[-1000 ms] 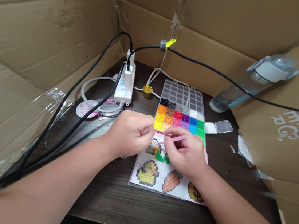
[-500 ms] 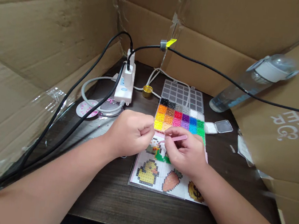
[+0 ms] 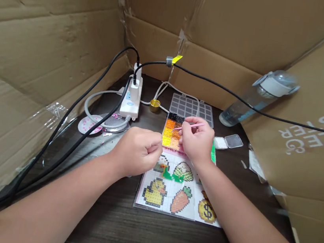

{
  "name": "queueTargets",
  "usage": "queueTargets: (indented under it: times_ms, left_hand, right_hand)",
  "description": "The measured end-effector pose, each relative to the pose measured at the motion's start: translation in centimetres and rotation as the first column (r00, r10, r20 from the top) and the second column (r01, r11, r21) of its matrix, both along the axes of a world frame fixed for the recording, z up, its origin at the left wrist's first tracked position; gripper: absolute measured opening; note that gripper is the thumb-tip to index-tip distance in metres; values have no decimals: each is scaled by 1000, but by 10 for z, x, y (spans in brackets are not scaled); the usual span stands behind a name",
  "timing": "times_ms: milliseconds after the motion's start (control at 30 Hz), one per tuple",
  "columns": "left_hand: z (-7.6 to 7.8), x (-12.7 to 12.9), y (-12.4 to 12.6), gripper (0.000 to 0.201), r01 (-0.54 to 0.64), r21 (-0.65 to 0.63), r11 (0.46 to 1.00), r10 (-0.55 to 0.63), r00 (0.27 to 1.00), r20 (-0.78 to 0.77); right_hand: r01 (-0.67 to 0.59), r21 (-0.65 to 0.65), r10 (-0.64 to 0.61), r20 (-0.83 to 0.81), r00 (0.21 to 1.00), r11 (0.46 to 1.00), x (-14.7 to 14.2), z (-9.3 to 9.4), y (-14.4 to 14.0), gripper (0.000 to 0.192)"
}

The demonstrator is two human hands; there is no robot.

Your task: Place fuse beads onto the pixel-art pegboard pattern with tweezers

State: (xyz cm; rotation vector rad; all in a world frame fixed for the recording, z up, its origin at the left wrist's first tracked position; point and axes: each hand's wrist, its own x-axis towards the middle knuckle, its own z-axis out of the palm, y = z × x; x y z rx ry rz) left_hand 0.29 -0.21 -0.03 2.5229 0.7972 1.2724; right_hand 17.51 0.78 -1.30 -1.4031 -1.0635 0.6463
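Observation:
My right hand [image 3: 198, 140] pinches pink tweezers [image 3: 199, 125], whose tips point down-left over the orange and yellow beads [image 3: 167, 131] in a compartmented bead box [image 3: 162, 137]. The hand covers the box's middle and right compartments. My left hand [image 3: 140, 152] is closed in a fist beside the left edge of a pattern sheet [image 3: 169, 196]; whatever is inside the fist is hidden. Pixel pictures of a duck [image 3: 155, 192], a carrot [image 3: 181, 200] and a coin [image 3: 206, 211] show on the sheet. A patch of green beads [image 3: 169, 175] lies over its upper part.
Behind the box lies its open clear lid [image 3: 192, 106]. A power strip [image 3: 130, 105] with black cables stands back left, near a gold tin [image 3: 154, 105]. On the right are a small case of white beads [image 3: 221, 143] and a water bottle [image 3: 254, 98]. Cardboard walls surround the table.
My right hand with the tweezers has moved up and away from the sheet to over the bead box. My left fist stays near the sheet's edge. The whole view has shifted slightly.

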Motion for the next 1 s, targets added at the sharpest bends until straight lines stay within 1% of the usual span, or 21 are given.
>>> queueTargets:
  times_ms: [100,300,500,600,733,867,933,1000]
  left_hand:
    - [0,0,0,35,1,-6,1000,-1,1000,-4]
    - [1,-1,0,36,-1,4,1000,1,1000,6]
    - [2,-1,0,36,1,6,1000,-1,1000,9]
    - [2,0,0,36,2,2,1000,-2,1000,5]
    - [1,-1,0,36,-3,0,1000,3,1000,6]
    - [0,-1,0,36,-2,-9,1000,2,1000,4]
    - [0,-1,0,36,5,-15,1000,-5,1000,1]
    - [-1,0,0,36,14,-17,1000,-14,1000,0]
  right_hand:
    - [-14,-46,13,-22,1000,999,1,-4,-1,17]
    - [-11,-82,4,-80,997,997,3,-6,-3,22]
    - [-34,-88,22,-137,990,996,8,-11,-2,25]
    - [-21,-85,9,-139,990,996,10,-11,-2,25]
    - [-4,-32,0,-124,992,999,16,-5,-5,22]
    - [-45,16,45,-47,998,999,20,1,-20,21]
    - [-89,25,87,65,994,996,19,1,-33,19]
    - [-169,50,152,243,958,984,15,-1,-46,15]
